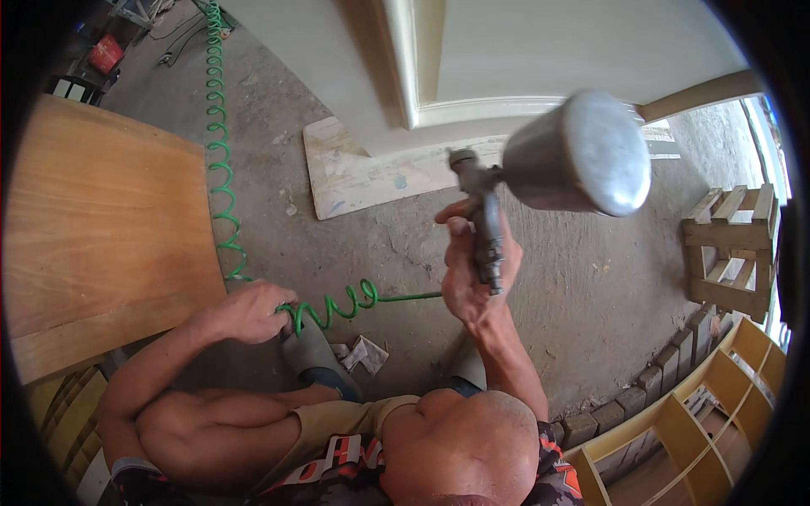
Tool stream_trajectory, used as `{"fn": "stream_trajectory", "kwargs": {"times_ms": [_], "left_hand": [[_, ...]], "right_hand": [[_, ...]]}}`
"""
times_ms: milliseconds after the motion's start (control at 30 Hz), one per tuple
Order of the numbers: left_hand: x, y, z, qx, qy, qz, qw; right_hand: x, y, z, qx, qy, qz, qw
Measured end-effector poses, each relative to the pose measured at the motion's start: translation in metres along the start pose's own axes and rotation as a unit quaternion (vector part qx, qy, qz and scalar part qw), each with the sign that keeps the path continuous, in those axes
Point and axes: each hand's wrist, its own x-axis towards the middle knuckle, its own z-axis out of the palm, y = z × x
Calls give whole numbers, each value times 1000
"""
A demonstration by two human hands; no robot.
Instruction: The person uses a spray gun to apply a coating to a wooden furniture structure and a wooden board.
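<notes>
In my right hand [474,274] I grip a metal spray gun [487,223], fingers wrapped round its handle. Its silver paint cup [574,156] sticks out to the right, close to a white panelled door [540,51]. My left hand [251,310] is closed round a green coiled air hose [337,310] at the lower left. From that hand the hose stretches right, toward my right wrist, where its end is hidden. Its other stretch runs up along the left side to the far floor.
A pale board [359,181] lies under the door. At the left stands a brown wooden panel [110,228]. A slatted wooden crate [732,249], a row of bricks [607,417] and a yellow compartmented frame [696,430] are at the right. A crumpled paper [369,354] lies near my feet.
</notes>
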Motion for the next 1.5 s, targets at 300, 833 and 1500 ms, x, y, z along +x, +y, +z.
{"fn": "stream_trajectory", "kwargs": {"times_ms": [300, 833, 1500], "left_hand": [[3, -15, 6, 17, -16, 20, 1000], [-7, -17, 6, 23, -36, 12, 999], [25, 86, -4, -10, -10, 45, 999]], "right_hand": [[-16, -4, 29, -10, 14, -8, 1000], [-3, -17, 48, 5, -78, -86, 993], [62, 33, -115, 6, 104, 28, 994]]}}
